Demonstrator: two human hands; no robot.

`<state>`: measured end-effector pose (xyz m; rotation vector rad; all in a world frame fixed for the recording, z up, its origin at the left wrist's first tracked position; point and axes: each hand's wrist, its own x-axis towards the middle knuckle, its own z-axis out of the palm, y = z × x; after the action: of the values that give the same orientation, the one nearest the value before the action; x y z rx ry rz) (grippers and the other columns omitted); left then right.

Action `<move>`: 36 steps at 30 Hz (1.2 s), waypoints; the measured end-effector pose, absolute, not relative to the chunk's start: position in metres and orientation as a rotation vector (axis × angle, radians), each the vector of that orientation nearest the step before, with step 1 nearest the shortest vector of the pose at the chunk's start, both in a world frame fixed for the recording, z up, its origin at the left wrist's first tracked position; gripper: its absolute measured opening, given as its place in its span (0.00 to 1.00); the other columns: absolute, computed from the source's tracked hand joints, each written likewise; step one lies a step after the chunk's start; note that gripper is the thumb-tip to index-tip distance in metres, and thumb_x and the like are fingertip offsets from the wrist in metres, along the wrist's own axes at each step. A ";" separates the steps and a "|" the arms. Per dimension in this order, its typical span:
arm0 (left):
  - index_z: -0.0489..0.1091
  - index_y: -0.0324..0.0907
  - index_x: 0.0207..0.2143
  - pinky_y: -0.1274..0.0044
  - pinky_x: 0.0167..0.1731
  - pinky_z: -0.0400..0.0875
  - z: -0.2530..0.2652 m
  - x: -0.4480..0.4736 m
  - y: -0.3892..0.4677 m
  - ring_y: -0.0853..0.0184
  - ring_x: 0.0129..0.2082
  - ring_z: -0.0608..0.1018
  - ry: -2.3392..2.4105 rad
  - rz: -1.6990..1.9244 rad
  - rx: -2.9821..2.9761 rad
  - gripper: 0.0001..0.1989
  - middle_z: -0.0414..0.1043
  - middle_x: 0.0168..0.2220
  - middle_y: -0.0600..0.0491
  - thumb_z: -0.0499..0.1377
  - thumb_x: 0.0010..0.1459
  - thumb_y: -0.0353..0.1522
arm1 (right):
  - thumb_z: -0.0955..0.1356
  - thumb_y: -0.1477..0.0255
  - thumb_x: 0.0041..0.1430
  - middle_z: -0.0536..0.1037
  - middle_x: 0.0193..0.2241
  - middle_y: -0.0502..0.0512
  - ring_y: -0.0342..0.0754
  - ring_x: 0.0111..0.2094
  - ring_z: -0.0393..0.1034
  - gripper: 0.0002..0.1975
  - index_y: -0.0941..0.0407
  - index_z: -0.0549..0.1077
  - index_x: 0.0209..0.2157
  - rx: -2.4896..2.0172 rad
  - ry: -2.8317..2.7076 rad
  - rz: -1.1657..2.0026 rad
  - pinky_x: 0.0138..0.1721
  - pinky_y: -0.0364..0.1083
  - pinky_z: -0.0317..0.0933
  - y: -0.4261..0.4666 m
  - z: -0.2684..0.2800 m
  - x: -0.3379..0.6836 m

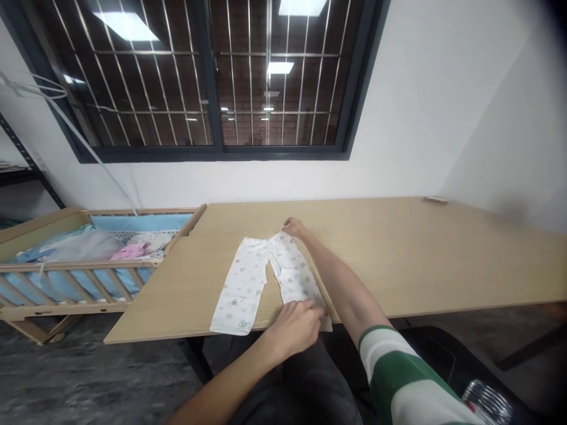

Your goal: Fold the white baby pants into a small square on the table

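Pants flat, likely pre-fold: right hand pinching waist; left hand over hem, grip unclear; next, probably even lift.

- Clock's middle: I see little pants of thin, matt cloth.
- 3 o'clock: the table looks like smooth wood, not very shiny.
- 12 o'clock: shiny metal bars and glossy window glass.
- 9 o'clock: the crib is smooth wood, its blue lining cloth.
- 4 o'clock: a matt cloth sleeve.
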<state>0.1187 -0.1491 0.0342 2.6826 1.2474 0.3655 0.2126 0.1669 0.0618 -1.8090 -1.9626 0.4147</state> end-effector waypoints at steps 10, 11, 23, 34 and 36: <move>0.69 0.39 0.45 0.67 0.42 0.74 0.014 0.139 -0.143 0.55 0.42 0.79 1.248 0.417 2.731 0.10 0.75 0.42 0.44 0.53 0.63 0.31 | 0.73 0.81 0.45 0.83 0.31 0.61 0.54 0.38 0.79 0.15 0.62 0.82 0.39 -1.878 -2.088 0.472 0.34 0.41 0.67 0.165 0.067 0.206; 0.70 0.40 0.43 0.68 0.41 0.74 0.014 0.137 -0.145 0.56 0.41 0.79 1.279 0.480 2.665 0.09 0.76 0.41 0.45 0.53 0.62 0.31 | 0.73 0.80 0.46 0.82 0.29 0.60 0.53 0.36 0.79 0.15 0.62 0.81 0.39 -1.886 -2.082 0.486 0.32 0.40 0.67 0.164 0.068 0.207; 0.75 0.44 0.40 0.79 0.28 0.70 0.024 0.038 -0.189 0.69 0.23 0.77 1.425 1.398 1.840 0.11 0.75 0.24 0.56 0.52 0.64 0.32 | 0.72 0.78 0.53 0.79 0.25 0.54 0.45 0.25 0.74 0.18 0.63 0.74 0.47 -1.750 -1.917 0.601 0.26 0.38 0.63 0.158 0.074 0.155; 0.76 0.43 0.39 0.77 0.27 0.67 -0.013 -0.034 -0.204 0.65 0.24 0.79 2.127 1.313 1.954 0.13 0.77 0.24 0.54 0.51 0.64 0.33 | 0.70 0.78 0.53 0.77 0.40 0.57 0.48 0.37 0.73 0.17 0.57 0.71 0.46 -1.640 -1.910 0.578 0.33 0.40 0.63 0.146 0.035 0.051; 0.76 0.43 0.39 0.78 0.26 0.65 -0.016 -0.040 -0.205 0.65 0.26 0.80 2.238 1.211 1.980 0.12 0.77 0.24 0.53 0.51 0.64 0.32 | 0.69 0.78 0.54 0.77 0.39 0.57 0.49 0.38 0.73 0.15 0.58 0.71 0.45 -1.581 -1.985 0.607 0.34 0.41 0.63 0.143 0.030 0.045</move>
<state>-0.0398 -0.2053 -0.0163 1.9804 2.2375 1.2113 0.0448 0.1426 0.0296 -1.5815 -1.9853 0.6073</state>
